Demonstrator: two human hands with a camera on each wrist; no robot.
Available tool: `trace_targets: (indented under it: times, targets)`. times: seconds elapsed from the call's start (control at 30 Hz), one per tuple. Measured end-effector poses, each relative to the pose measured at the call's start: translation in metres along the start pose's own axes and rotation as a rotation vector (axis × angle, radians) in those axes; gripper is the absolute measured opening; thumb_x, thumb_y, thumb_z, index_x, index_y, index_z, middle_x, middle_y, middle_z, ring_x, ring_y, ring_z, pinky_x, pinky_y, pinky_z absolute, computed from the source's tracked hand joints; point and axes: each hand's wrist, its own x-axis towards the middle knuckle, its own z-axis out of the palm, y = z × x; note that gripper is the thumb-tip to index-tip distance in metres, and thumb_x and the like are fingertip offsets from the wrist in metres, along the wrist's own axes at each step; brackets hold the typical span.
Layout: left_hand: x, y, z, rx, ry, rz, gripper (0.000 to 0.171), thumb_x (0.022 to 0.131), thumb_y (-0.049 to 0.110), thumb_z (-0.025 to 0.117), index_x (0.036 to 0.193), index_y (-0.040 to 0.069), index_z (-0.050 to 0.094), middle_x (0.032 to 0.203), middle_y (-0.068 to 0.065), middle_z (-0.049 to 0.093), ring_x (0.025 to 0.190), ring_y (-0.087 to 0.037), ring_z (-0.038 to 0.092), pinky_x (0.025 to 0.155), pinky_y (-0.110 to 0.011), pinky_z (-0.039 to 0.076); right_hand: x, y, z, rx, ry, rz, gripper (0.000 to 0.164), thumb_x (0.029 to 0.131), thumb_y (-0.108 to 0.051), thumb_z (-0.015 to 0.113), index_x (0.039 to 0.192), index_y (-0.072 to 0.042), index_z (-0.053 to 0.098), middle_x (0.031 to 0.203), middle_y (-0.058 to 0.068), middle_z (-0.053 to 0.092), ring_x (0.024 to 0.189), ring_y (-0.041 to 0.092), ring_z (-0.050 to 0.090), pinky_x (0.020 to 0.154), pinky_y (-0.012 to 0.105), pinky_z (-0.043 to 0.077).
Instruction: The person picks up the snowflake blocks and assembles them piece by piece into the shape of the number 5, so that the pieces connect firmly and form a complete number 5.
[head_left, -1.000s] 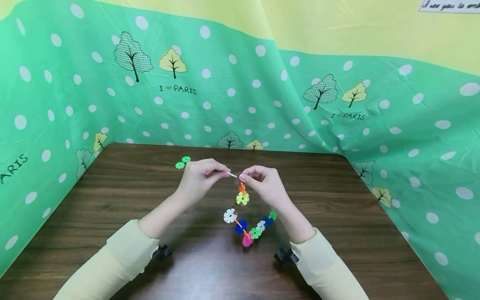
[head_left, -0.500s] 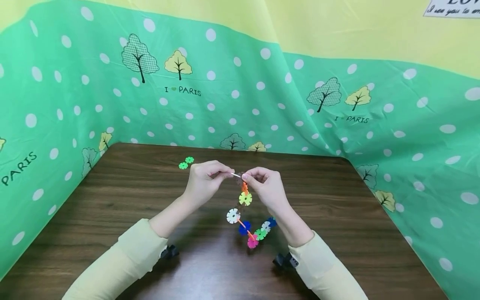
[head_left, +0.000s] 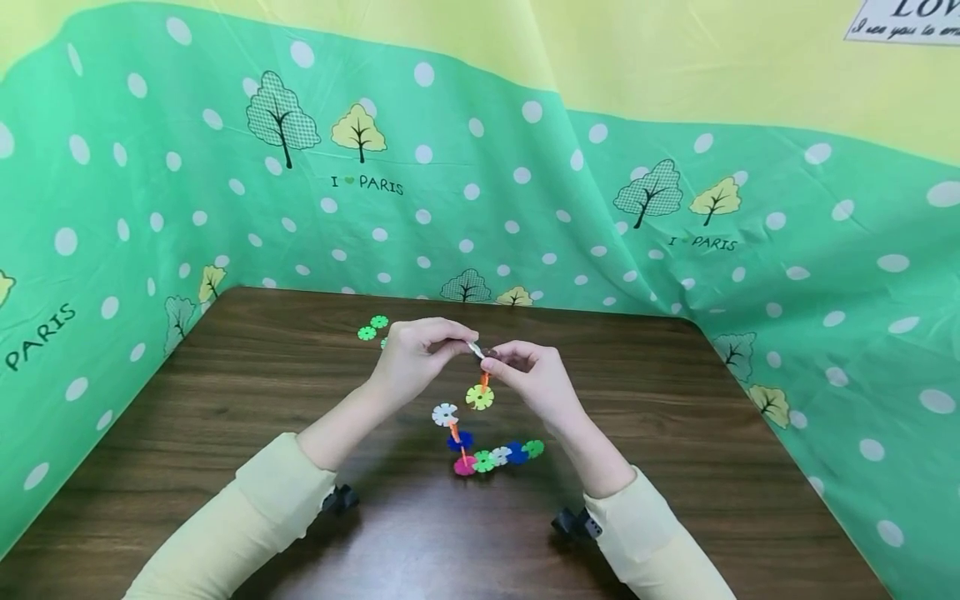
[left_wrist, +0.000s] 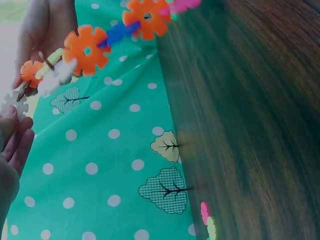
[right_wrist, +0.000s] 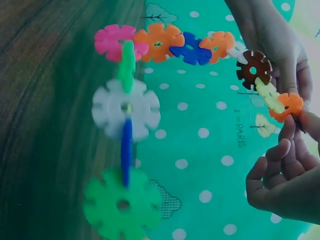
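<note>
A chain of notched plastic flower discs hangs between and below both hands. My left hand (head_left: 420, 357) pinches a white disc (head_left: 476, 349) on edge. Against it, my right hand (head_left: 536, 377) pinches a brown disc (left_wrist: 23, 91) at the chain's upper end; fingers hide most of it. Below come an orange disc (right_wrist: 290, 106) and a yellow disc (head_left: 480, 397). The chain bends at a pink disc (head_left: 465, 466) and ends in a green disc (head_left: 533, 449). Whether the white and brown discs are joined, I cannot tell.
Loose green discs (head_left: 367, 333) lie on the brown wooden table (head_left: 300, 375), beyond the left hand. A loose pink disc (left_wrist: 205, 213) and a yellow-green disc (left_wrist: 212, 228) show in the left wrist view. Green dotted cloth (head_left: 465, 208) stands around the table's back and sides.
The hanging chain has swung left and its lower end has flattened out. The white disc in the left hand tilts more steeply. Both hands have stayed almost in place.
</note>
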Motion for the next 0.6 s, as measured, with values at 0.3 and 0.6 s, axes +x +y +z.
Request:
trace_targets:
  times: [0.3,0.6]
  targets:
    - [0.000,-0.020,-0.025,0.096,-0.118,-0.163,0.032,0.076,0.012,0.078,0.108,0.011,0.072,0.105,-0.002,0.071,0.090,-0.012,0.066,0.072,-0.027,0.055,-0.002,0.006,-0.004,-0.014,0.061,-0.012,0.019,0.082,-0.016,0.074,0.090,0.001,0.070,0.078,0.002,0.071,0.068,0.010,0.058,0.059,0.022,0.045]
    - [-0.016,-0.069,-0.052,0.212,-0.292,-0.345,0.037,0.082,0.019,0.074,0.117,0.014,0.067,0.118,-0.002,0.066,0.114,-0.020,0.054,0.091,-0.039,0.046,-0.005,0.010,-0.009,-0.051,0.126,-0.018,0.018,0.080,-0.018,0.076,0.086,-0.002,0.071,0.075,-0.003,0.069,0.065,0.009,0.056,0.056,0.022,0.043]
